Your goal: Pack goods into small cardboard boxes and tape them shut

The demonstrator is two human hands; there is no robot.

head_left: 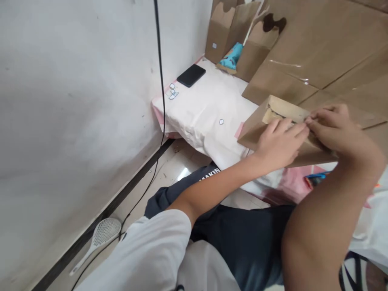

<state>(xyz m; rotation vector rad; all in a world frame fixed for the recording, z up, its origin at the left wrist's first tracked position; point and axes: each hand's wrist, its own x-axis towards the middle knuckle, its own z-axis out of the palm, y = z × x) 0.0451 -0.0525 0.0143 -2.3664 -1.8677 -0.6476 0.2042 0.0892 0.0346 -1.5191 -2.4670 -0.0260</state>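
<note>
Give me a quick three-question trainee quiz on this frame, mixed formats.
1. True or false: the left hand and the right hand both rest on the brown paper bag.
2. What lies on the white table cover? A) black phone B) scissors C) mug
3. Fill in: the white mesh swatter lies on the ____.
Key: 1 true; 2 A; 3 floor.

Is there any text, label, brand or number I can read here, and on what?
"MAKIN": white letters on the dark trousers, possibly cut off.
Small stickers on the white cover: too small to read.
Sticker on the upright carton: too small to read.
Brown box: no text visible.
</note>
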